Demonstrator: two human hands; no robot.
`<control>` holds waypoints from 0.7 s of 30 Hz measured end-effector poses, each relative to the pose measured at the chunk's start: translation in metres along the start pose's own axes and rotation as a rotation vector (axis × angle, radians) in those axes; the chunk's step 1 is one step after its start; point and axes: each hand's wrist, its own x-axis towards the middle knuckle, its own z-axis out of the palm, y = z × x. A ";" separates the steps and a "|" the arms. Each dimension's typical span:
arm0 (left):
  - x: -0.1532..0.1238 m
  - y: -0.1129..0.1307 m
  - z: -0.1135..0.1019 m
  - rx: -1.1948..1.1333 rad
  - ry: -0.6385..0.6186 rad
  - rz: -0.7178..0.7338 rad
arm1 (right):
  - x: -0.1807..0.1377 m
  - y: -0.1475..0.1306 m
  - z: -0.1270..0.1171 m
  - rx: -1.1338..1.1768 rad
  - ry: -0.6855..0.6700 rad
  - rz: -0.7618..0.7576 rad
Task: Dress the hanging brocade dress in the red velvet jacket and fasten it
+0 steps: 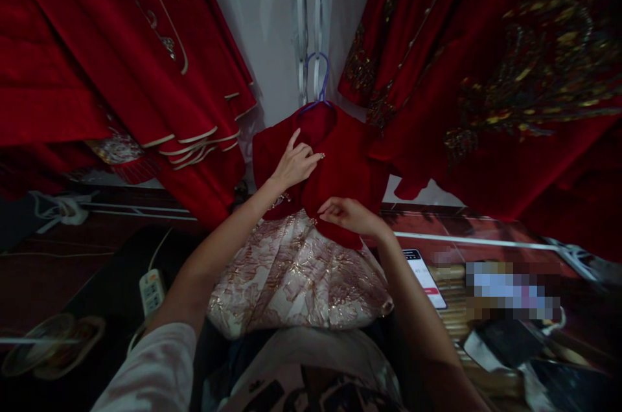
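Observation:
A short red jacket (347,159) hangs in front of me on a purple hanger (324,68). Beneath it spreads a pale pink and gold brocade skirt (301,282), its lower end near my lap. My left hand (297,162) lies over the jacket's front, one finger stretched upward and the others bent at the cloth; a tiny shiny spot shows at a fingertip. Lower and to the right, my right hand (347,212) is closed in a pinch just off the jacket's lower front. What it pinches is too small to make out. Small beaded trim (282,200) glints by my left wrist.
Red embroidered garments (194,75) hang on the left, more gold-decorated ones (534,75) on the right. A power strip (152,292) and a clear container (41,344) sit at left. At right, a phone (426,279) lies on a slatted wooden surface (449,289).

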 end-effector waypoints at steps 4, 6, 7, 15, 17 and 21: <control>-0.003 0.002 -0.001 -0.001 0.110 -0.047 | 0.033 -0.017 -0.002 0.006 0.404 -0.062; -0.004 0.000 0.002 0.089 0.216 -0.058 | 0.057 -0.024 0.000 0.063 0.575 -0.112; -0.005 -0.001 0.003 0.145 0.279 -0.069 | 0.070 -0.027 0.002 0.097 0.595 -0.139; -0.009 -0.031 0.007 0.302 0.506 -0.171 | 0.128 -0.029 0.012 -0.033 0.650 -0.002; -0.008 -0.041 -0.005 0.295 0.492 -0.227 | 0.125 -0.024 0.009 -0.109 0.730 0.055; -0.002 -0.060 -0.045 0.388 0.386 -0.362 | 0.108 -0.011 -0.019 -0.330 0.898 0.058</control>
